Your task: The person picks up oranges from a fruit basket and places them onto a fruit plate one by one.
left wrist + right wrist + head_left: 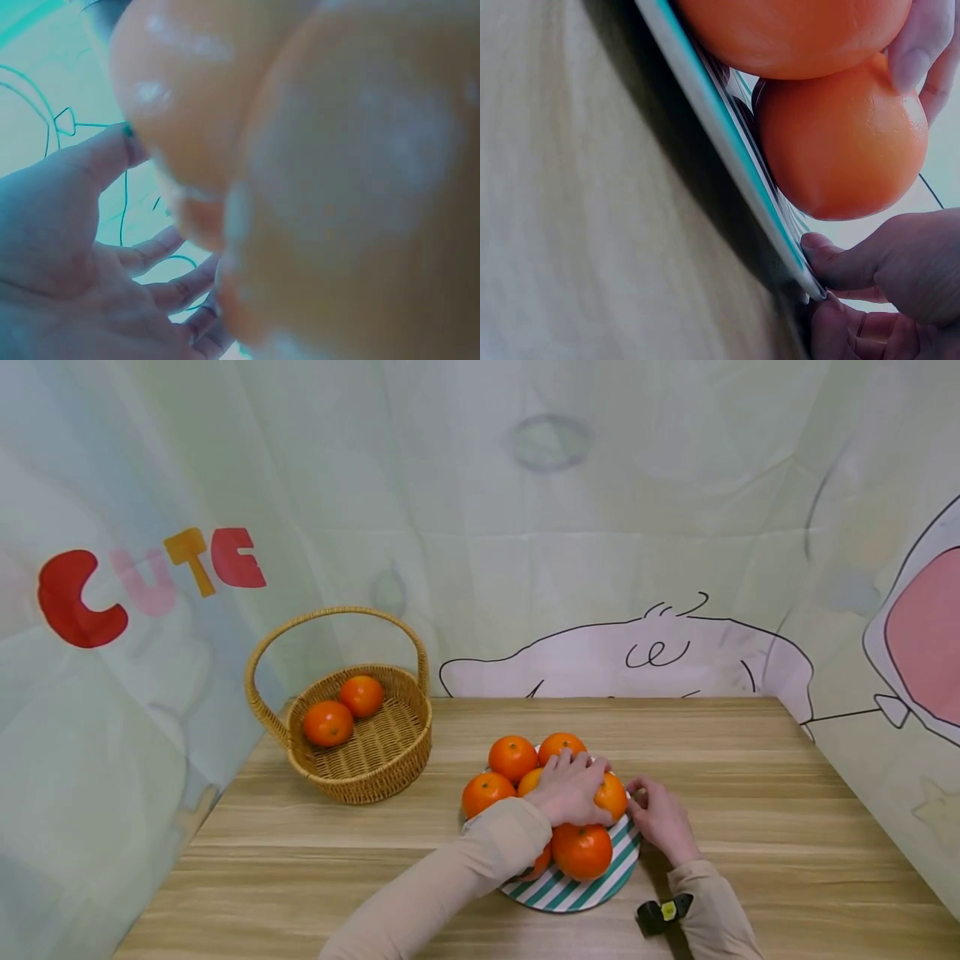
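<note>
Several oranges are grouped on a round plate with green and white stripes. My left hand reaches over the group and grips an orange at the plate's right side, thumb toward me and fingers beyond it. In the left wrist view the thumb meets the fruit, and blurred oranges fill the right half. My right hand pinches the plate's right rim; the right wrist view shows its thumb on top and fingers beneath. Another orange lies nearest me.
A wicker basket with a tall arched handle stands at the back left, holding two oranges. The wooden table is bounded by a printed curtain. A black wrist strap is on the right sleeve.
</note>
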Action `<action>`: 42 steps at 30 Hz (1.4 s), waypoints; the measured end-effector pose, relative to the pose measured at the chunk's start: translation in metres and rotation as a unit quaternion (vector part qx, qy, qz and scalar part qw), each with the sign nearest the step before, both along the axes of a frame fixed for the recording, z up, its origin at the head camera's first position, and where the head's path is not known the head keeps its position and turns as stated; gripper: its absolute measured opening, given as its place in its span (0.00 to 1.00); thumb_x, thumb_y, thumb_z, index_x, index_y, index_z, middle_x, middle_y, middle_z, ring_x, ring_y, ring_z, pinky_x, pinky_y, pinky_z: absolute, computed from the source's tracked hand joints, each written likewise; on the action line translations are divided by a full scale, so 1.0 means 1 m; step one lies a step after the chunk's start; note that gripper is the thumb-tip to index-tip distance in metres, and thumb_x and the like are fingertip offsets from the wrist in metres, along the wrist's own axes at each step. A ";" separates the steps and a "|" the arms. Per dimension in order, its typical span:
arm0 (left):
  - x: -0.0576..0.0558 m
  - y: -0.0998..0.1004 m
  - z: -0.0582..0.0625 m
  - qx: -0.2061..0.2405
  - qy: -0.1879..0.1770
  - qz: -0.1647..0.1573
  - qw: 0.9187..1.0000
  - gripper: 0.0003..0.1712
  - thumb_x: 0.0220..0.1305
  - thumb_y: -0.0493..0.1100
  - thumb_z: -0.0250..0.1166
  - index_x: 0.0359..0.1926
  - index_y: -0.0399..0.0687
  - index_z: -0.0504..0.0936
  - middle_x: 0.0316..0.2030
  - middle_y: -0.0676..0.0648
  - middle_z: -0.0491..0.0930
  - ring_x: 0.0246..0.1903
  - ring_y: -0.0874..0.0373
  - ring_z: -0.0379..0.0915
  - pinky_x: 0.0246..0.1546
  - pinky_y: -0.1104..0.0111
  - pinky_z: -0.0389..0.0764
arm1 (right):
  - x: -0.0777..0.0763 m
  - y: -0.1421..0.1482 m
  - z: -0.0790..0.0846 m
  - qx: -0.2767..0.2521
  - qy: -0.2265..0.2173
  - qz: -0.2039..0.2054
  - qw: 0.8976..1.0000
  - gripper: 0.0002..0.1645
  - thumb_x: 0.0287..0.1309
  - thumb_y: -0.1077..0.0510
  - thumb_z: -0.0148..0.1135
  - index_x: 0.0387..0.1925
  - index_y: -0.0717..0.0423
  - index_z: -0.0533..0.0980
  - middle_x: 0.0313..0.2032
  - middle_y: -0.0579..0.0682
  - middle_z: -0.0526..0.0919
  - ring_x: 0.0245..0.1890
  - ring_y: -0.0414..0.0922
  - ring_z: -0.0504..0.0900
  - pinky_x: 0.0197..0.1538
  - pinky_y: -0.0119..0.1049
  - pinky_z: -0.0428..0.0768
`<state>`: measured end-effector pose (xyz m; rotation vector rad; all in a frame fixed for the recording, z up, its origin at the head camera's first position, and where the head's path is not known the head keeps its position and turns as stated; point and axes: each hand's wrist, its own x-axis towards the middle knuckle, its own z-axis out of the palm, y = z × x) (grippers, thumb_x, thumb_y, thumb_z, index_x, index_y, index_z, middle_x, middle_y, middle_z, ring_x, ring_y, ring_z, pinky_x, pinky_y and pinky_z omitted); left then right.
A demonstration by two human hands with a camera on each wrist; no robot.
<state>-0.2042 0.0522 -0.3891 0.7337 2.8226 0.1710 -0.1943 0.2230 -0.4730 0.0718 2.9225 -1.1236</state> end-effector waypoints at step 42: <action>-0.052 -0.326 -0.008 0.199 0.087 0.265 0.939 0.43 0.66 0.46 0.61 0.73 0.29 0.53 0.74 0.21 0.44 0.72 0.20 0.40 0.65 0.29 0.56 | 0.000 0.000 -0.001 0.003 0.001 -0.003 1.000 0.11 0.64 0.63 0.58 0.45 0.66 0.76 0.27 0.54 0.76 0.28 0.48 0.72 0.33 0.36 0.66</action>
